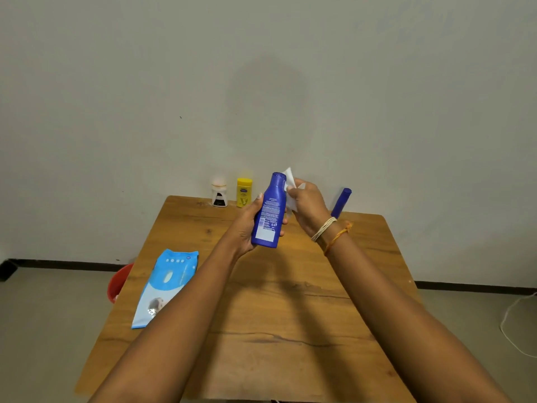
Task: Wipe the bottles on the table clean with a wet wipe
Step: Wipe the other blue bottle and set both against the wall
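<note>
A red bucket (119, 283) is sitting on the floor just beside the wooden table's (261, 330) left edge; a blue wipes packet (164, 287) is lying flat on the left part of the table; a small white bottle (219, 195) and a yellow bottle (243, 192) are standing side by side at the far edge against the wall; the left hand (247, 225) is gripping a dark blue bottle (268, 212) above the table, tilted with its cap away; the right hand (309, 206) is pinching a white wet wipe (290, 184) against the bottle's upper side; another blue bottle (341, 202) is showing behind the right wrist, partly hidden.
</note>
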`<state>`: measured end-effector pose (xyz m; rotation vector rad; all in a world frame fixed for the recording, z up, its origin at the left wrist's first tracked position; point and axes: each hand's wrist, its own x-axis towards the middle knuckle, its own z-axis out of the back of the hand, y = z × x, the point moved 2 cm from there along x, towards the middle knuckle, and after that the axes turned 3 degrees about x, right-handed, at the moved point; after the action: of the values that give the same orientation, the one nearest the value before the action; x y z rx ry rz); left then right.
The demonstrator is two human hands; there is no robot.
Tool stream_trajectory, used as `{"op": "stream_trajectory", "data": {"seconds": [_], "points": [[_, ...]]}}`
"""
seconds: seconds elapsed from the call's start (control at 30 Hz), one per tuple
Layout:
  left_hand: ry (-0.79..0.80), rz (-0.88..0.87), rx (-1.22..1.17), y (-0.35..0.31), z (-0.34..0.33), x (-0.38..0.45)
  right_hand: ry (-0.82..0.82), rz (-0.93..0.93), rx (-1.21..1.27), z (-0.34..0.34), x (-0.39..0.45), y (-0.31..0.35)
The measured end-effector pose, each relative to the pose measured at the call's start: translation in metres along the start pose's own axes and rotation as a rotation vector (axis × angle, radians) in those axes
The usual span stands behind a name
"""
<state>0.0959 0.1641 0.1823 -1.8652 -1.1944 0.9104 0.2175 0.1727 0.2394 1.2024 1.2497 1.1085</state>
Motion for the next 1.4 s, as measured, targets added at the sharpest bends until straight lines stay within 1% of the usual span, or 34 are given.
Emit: {"op": "stream_trajectory", "data": {"seconds": [0.07, 0.17, 0.3, 0.37, 0.43, 0.47, 0.53, 0.57, 0.6, 0.63, 0.7, 0.73, 0.77, 0.8, 0.83, 0.9, 0.93, 1.0, 1.07, 1.17, 1.2, 1.23, 1.27, 1.3, 1.33, 1.4], "points": [[-0.052, -0.07, 0.11, 0.0, -0.003, 0.003, -0.035, 0.056, -0.107, -0.009, -0.001, -0.007], [-0.102, -0.16, 0.248, 0.001, -0.003, 0.007, -0.098, 0.111, -0.203, -0.017, 0.0, -0.018], [-0.118, -0.197, 0.367, 0.001, -0.001, 0.011, -0.119, 0.238, -0.384, -0.02, -0.012, -0.027], [-0.121, -0.202, 0.376, 0.002, -0.001, 0.012, -0.127, 0.312, -0.481, -0.021, -0.018, -0.033], [-0.128, -0.199, 0.337, 0.004, -0.002, 0.014, -0.127, 0.413, -0.6, -0.02, -0.024, -0.039], [-0.129, -0.196, 0.308, 0.004, -0.002, 0.014, -0.104, 0.472, -0.682, -0.019, -0.025, -0.042], [-0.134, -0.181, 0.25, 0.005, -0.002, 0.014, -0.008, 0.574, -0.824, -0.012, -0.027, -0.046], [-0.131, -0.17, 0.229, 0.007, -0.001, 0.014, 0.028, 0.59, -0.826, -0.007, -0.026, -0.046], [-0.125, -0.158, 0.206, 0.008, 0.0, 0.012, 0.026, 0.577, -0.754, -0.002, -0.024, -0.043], [-0.119, -0.143, 0.178, 0.01, 0.001, 0.011, -0.037, 0.537, -0.61, 0.002, -0.022, -0.038], [-0.103, -0.103, 0.113, 0.013, 0.003, 0.008, -0.293, 0.379, -0.23, 0.011, -0.013, -0.027], [-0.083, -0.087, 0.094, 0.014, 0.003, 0.007, -0.419, 0.299, -0.079, 0.015, -0.009, -0.023], [-0.06, -0.076, 0.088, 0.015, 0.001, 0.008, -0.489, 0.267, 0.0, 0.017, -0.007, -0.019], [-0.049, -0.066, 0.087, 0.016, -0.002, 0.009, -0.492, 0.285, -0.03, 0.016, -0.006, -0.016], [-0.046, -0.062, 0.084, 0.016, -0.005, 0.011, -0.434, 0.324, -0.117, 0.012, -0.007, -0.013], [-0.054, -0.076, 0.089, 0.015, -0.011, 0.014, -0.266, 0.37, -0.373, -0.001, -0.009, -0.016], [-0.059, -0.083, 0.111, 0.015, -0.013, 0.015, -0.212, 0.368, -0.511, -0.007, -0.01, -0.02], [-0.069, -0.087, 0.164, 0.016, -0.011, 0.016, -0.185, 0.357, -0.732, -0.011, -0.013, -0.03], [-0.074, -0.075, 0.194, 0.017, -0.006, 0.015, -0.187, 0.373, -0.818, -0.009, -0.015, -0.036], [-0.071, -0.054, 0.176, 0.017, -0.002, 0.012, -0.149, 0.403, -0.901, -0.002, -0.016, -0.044], [-0.07, -0.044, 0.155, 0.017, -0.002, 0.011, -0.134, 0.423, -0.881, 0.001, -0.017, -0.045], [-0.073, -0.034, 0.128, 0.017, -0.001, 0.011, -0.134, 0.446, -0.804, 0.003, -0.018, -0.043], [-0.074, -0.026, 0.102, 0.016, -0.001, 0.01, -0.164, 0.451, -0.67, 0.005, -0.019, -0.04], [-0.072, -0.017, 0.085, 0.016, 0.0, 0.009, -0.233, 0.43, -0.49, 0.007, -0.02, -0.035], [-0.066, -0.007, 0.074, 0.016, 0.0, 0.009, -0.337, 0.372, -0.315, 0.01, -0.017, -0.032], [-0.052, 0.013, 0.058, 0.016, 0.0, 0.01, -0.52, 0.168, 0.041, 0.015, -0.001, -0.033]]}}
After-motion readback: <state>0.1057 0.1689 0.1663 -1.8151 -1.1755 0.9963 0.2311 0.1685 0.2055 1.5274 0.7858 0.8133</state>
